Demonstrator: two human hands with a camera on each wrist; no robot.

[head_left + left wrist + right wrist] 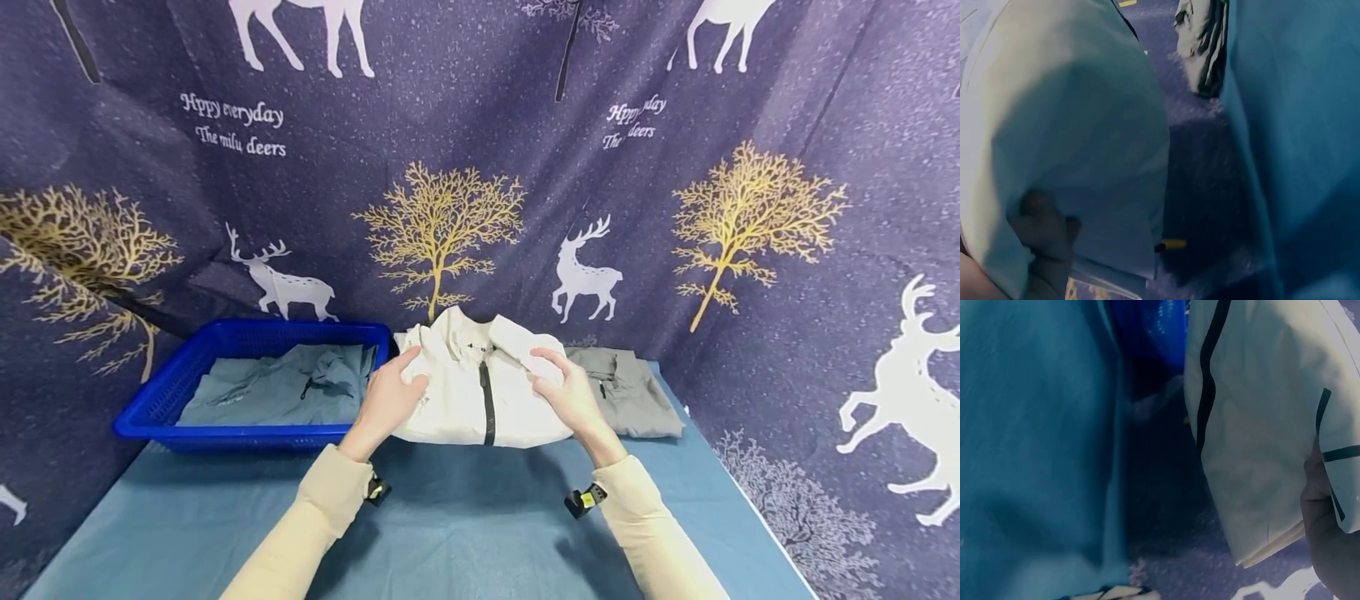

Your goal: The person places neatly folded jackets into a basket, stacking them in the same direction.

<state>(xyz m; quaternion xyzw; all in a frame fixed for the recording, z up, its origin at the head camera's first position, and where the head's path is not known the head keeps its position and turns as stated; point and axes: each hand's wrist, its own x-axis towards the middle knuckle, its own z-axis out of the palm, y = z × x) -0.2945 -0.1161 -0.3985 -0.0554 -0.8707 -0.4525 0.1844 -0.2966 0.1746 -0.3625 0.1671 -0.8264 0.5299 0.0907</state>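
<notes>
Dark purple-blue fabric backdrop (480, 108) with white deer and gold trees behind, blue cloth-covered counter (472, 517) in front.

Main item: white zip-up jacket (442, 408), folded compact, collar (457, 333) up top, dark zipper (488, 404) running down the front. It's held up clear of the counter, between the basket and the grey garment; wrist views show a gap between it and the counter.

Hands: left hand (390, 396) grips one side, thumb on the front face, fingers curled behind. Right hand (568, 396) mirrors it on the other side, cloth pinched between thumb and fingers. Neither is free.

Around it: blue plastic basket (247, 432) at the person's left, slate-blue folded jacket (262, 392) lying inside. Grey folded garment (641, 404) on the counter at the right, partly behind the white jacket.

Step in hand, my read: two-handed lift and carry of the folded bundle. Next move probably calls for both hands moving together, bundle level, grip firm enough that the fold doesn't spring open. Lower edge sags a bit between the grips, so I'd support it on set-down. Can't tell from this which way it's headed.
</notes>
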